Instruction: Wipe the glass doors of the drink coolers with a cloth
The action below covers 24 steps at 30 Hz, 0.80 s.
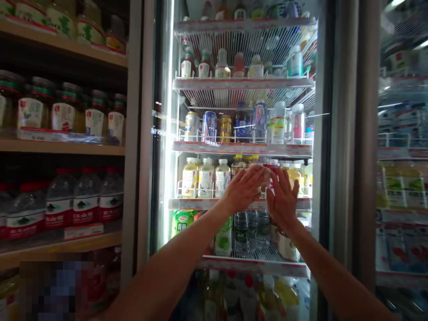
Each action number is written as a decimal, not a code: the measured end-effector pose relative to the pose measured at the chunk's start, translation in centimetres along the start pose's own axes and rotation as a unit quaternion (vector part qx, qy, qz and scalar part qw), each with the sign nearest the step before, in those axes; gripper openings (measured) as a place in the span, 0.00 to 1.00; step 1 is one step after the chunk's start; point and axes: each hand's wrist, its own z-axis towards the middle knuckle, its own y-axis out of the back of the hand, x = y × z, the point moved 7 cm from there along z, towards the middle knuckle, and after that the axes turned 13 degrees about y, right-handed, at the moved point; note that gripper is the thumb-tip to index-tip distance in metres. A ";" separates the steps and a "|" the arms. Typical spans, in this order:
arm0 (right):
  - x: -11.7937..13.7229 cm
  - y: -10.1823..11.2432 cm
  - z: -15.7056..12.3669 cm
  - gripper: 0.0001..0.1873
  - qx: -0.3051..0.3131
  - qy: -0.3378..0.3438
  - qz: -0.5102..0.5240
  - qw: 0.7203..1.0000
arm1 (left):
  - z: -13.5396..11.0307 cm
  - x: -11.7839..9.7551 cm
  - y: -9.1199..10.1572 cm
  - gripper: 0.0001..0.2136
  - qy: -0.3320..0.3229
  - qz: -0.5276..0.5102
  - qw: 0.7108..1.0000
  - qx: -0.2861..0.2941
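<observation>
Both my arms reach into an open drinks fridge, to the shelf of pale yellow bottles [206, 177]. My left hand [243, 189] has its fingers stretched out and laid against the bottles at the middle of that shelf. My right hand [282, 197] stands upright beside it, fingers spread, palm towards the left hand. Between the two hands shows part of a bottle with a red cap and pink label [269, 174]. Both hands touch or nearly touch it, and neither visibly wraps round it.
The wire shelf rail [200, 203] runs under the hands. Cans [209, 126] stand one shelf up, with water bottles [241, 229] one shelf down. A closed glass door [401, 178] is at the right. Wooden shelves with jars [63, 111] and red-capped water bottles [85, 196] are on the left.
</observation>
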 end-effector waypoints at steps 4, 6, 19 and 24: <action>-1.1 -0.3 0.3 0.30 -0.005 0.005 -0.015 1.000 | 0.9 4.7 0.8 0.23 0.099 -0.001 0.995 -0.015; -1.5 -0.2 0.1 0.30 -0.005 0.003 -0.017 1.000 | 0.7 9.0 1.9 0.24 0.200 -0.012 0.979 -0.032; -2.7 0.8 1.9 0.29 -0.041 -0.011 -0.013 0.999 | -0.5 19.1 5.4 0.24 0.433 -0.006 0.895 -0.112; -1.3 0.9 4.0 0.30 -0.061 0.009 0.001 0.998 | 5.0 9.3 2.1 0.24 0.222 0.015 0.975 -0.024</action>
